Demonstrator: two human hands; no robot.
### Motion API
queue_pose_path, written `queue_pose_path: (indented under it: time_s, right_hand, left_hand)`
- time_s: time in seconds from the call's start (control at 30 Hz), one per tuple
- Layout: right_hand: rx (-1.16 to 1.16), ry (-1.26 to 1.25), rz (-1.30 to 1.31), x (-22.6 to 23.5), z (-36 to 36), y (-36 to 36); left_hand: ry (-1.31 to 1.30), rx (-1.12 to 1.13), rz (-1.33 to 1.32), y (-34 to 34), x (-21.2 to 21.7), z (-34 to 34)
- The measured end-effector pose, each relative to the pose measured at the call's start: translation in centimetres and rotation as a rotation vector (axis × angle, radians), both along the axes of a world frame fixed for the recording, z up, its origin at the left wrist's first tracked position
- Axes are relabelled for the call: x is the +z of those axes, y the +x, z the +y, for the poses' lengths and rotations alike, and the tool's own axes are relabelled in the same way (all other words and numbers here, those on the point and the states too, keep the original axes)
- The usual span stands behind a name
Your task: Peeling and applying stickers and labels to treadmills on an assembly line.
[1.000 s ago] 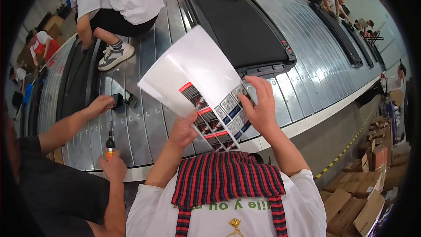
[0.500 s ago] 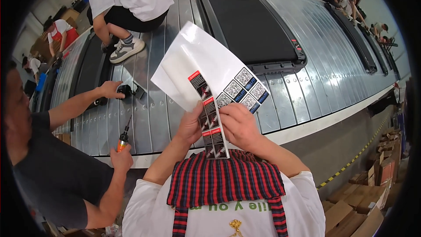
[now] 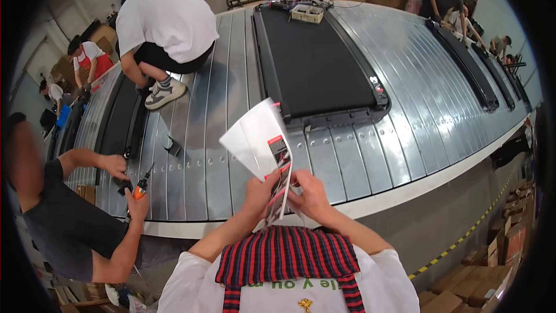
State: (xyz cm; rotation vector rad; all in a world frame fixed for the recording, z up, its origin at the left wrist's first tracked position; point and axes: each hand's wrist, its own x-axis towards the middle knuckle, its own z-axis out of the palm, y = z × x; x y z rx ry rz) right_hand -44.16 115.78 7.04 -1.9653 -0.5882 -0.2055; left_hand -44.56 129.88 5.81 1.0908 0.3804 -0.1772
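Over the near edge of a slatted metal bench (image 3: 347, 179), glossy white sticker sheets (image 3: 249, 139) with red and black panels are held up, bent and tilted, just beyond a striped apron (image 3: 286, 258). The lower left part of the sheets is grasped by the left hand (image 3: 259, 197), its fingers clenched on the paper. At the right side of the sheets, the right hand (image 3: 313, 197) is held with its fingers bent inward; whether paper is pinched between them cannot be told. Beyond the sheets and to their right, a large black pad (image 3: 318, 64) is laid on the bench, with a small tray (image 3: 307, 14) set at its far end. To the left of the sheets, a small black bracket (image 3: 172, 147) is seen on the metal. Farther left of them, an orange and black power driver (image 3: 142, 185) is held by a co-worker in a dark shirt (image 3: 75, 226). Beyond the sheets on the left, the bench is occupied by a crouching person in a white shirt (image 3: 168, 23). Well to the right of the sheets, cardboard boxes (image 3: 475, 275) are piled near striped floor tape (image 3: 463, 237).
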Motion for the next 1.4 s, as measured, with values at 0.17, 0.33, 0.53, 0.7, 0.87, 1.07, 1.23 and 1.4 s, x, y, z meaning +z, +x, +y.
queue_pose_path:
  time_s: [0.17,0.33,0.53,0.7,0.87,1.07,1.23,1.4]
  right_hand:
    - [0.019,0.039,-0.014,-0.3,-3.2,0.8]
    - [0.075,0.054,0.137,-1.4,-5.4,1.7]
    - [0.021,0.234,0.34,-1.6,-5.3,1.9]
    - [-0.029,0.349,0.433,-2.0,-4.8,2.4]
    - [0.009,-0.019,-0.072,0.0,-4.0,2.8]
    - [0.08,-0.138,0.029,-0.6,-2.1,3.3]
    - [0.041,-0.296,-0.053,-0.8,-0.2,2.8]
    - [0.059,-0.247,0.0,-0.2,1.0,2.8]
  left_hand:
    - [-0.17,0.051,-0.043,0.8,-0.7,-3.2]
    - [-0.086,0.107,-0.071,1.0,-0.8,-5.4]
    - [-0.019,-0.009,-0.184,2.0,-0.3,-5.1]
    - [0.006,-0.081,-0.269,2.9,-0.2,-4.2]
    - [-0.039,-0.111,-0.335,3.6,-0.1,-3.1]
    - [0.061,-0.15,-0.292,3.9,-1.0,-0.3]
    - [0.078,-0.156,-0.257,4.0,-1.2,1.4]
    - [-0.018,-0.214,-0.238,4.5,-1.5,2.7]
